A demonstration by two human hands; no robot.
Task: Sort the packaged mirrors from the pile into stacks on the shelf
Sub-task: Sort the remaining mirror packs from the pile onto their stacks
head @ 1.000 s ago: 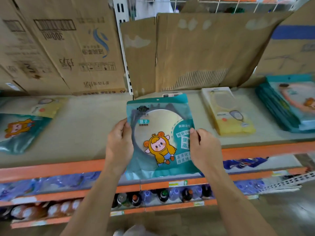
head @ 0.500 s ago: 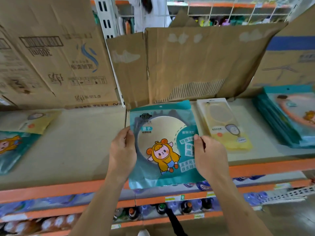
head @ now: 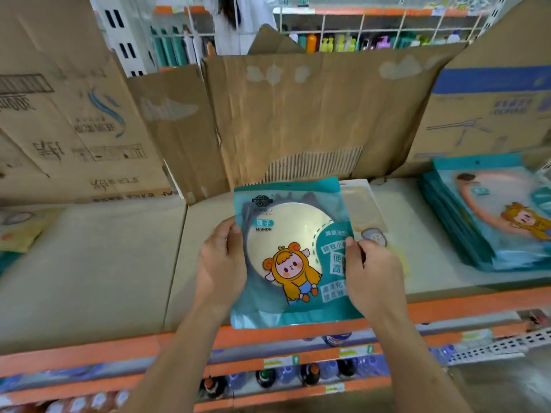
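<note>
A teal packaged round mirror with a cartoon character on it hangs above the shelf at the centre. My left hand grips its left edge and my right hand grips its right edge. Partly hidden behind it, a yellow packaged mirror lies flat on the shelf. At the right stands a stack of larger teal packaged mirrors. A yellow pack lies at the far left edge of the shelf.
Flattened cardboard boxes line the back of the shelf. An orange rail runs along the shelf front, with bottles on lower shelves. Behind the cardboard stands a person in white by another aisle's shelving.
The teal pack has moved slightly to the right and now covers more of the yellow pack. The view has tilted up, showing more of the aisle behind.
</note>
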